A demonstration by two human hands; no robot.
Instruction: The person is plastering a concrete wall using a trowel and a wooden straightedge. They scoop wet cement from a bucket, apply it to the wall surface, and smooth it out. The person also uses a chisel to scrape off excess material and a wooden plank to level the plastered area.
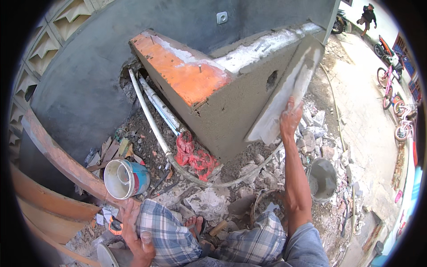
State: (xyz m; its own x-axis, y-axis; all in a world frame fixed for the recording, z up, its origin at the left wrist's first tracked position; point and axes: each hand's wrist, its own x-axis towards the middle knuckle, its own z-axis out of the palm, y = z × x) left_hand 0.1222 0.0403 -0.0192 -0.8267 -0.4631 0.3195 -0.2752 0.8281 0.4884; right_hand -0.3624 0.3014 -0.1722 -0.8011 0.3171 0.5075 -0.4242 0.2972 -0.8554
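Holding the pale board (278, 107) against the plastered block (227, 118), we grip its edge with our right hand (291, 118), probably to steady it; we cannot tell whether our left hand (137, 238) holds anything.

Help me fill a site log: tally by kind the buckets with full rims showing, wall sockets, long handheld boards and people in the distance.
Buckets: 2 (white bucket, grey bucket)
Wall sockets: 1 (white socket)
Boards: 1 (long board)
People: 1 (distant person)
Total: 5
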